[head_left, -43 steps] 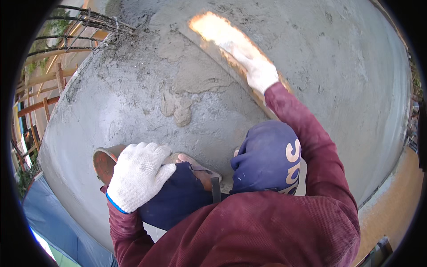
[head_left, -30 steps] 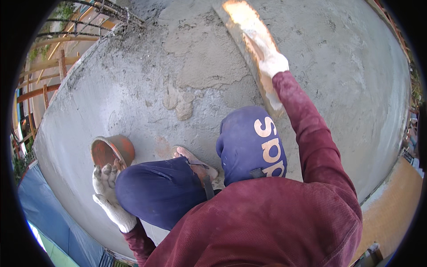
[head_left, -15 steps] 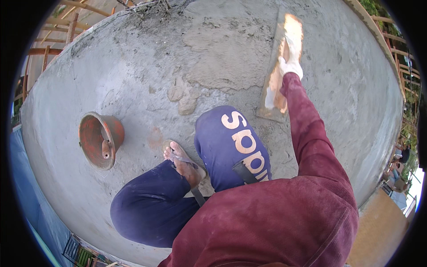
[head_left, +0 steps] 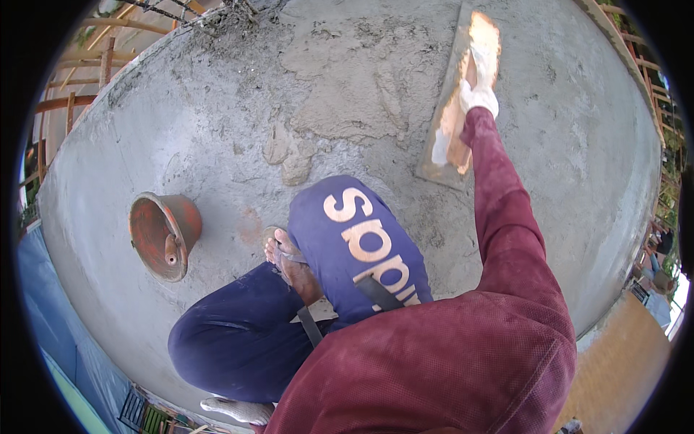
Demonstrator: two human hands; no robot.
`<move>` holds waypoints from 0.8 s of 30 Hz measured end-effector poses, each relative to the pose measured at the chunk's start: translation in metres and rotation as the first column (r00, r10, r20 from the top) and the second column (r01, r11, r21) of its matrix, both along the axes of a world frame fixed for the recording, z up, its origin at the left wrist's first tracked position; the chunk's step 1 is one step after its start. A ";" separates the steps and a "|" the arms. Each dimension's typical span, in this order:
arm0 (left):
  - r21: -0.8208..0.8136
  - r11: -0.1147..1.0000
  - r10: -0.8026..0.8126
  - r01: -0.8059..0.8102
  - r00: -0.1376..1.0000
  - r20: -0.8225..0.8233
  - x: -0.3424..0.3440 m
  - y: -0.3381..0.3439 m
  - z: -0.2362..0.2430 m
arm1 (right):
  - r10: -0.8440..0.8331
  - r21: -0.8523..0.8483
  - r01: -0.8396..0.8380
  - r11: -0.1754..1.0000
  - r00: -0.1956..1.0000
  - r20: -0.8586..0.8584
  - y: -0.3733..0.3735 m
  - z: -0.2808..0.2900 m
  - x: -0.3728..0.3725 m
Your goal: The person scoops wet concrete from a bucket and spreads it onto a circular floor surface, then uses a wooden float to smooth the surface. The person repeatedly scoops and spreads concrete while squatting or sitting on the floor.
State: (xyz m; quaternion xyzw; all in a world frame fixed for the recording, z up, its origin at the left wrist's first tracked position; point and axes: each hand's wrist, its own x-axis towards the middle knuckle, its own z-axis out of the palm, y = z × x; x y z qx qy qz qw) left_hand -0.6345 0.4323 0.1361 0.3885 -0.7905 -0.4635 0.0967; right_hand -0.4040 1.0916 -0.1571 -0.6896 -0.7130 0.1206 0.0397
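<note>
At the upper right, my right hand (head_left: 478, 98) in a white glove is closed round the handle of a long plastering float (head_left: 450, 137). The float lies flat on wet grey cement (head_left: 347, 94), its long side running away from me, just right of a rough, thicker patch. Low in the view, my left hand (head_left: 238, 410), also in a white glove, rests by the floor behind my bent left knee. Its fingers look stretched out with nothing in them; part of it is hidden by my body.
On the left an orange-brown bucket (head_left: 189, 220) lies tipped, a tool with a wooden handle (head_left: 171, 249) inside. My sandalled foot (head_left: 293, 269) stands on the cement. Blue sheeting (head_left: 54, 289) borders the left edge; wooden poles (head_left: 108, 61) stand beyond the slab.
The float in my right hand has slid slightly farther away. My raised knee has leaned left, and my left hand has come into view at the bottom.
</note>
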 end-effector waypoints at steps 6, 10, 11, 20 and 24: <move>0.053 0.998 -0.010 0.013 0.999 -0.050 0.000 0.018 0.004 | 0.611 -0.203 -0.618 0.760 0.785 -0.102 -0.068 0.030 -0.134; 0.078 0.968 -0.240 0.239 0.971 0.004 0.008 -0.024 0.003 | 0.677 -0.003 -0.697 0.717 0.698 -0.234 -0.134 0.026 -0.058; 0.031 0.969 -0.244 0.244 0.970 0.003 0.012 -0.035 0.001 | 0.628 -0.004 -0.641 0.768 0.754 -0.191 -0.125 0.019 -0.037; -0.226 0.943 -0.253 0.246 0.968 -0.002 0.016 -0.061 -0.009 | 0.488 -0.157 -0.492 0.856 0.870 -0.068 -0.030 0.021 -0.154; -0.239 0.922 -0.310 0.305 0.951 0.020 0.020 -0.078 -0.014 | 0.753 -0.045 -0.767 0.640 0.637 -0.163 -0.118 0.005 -0.091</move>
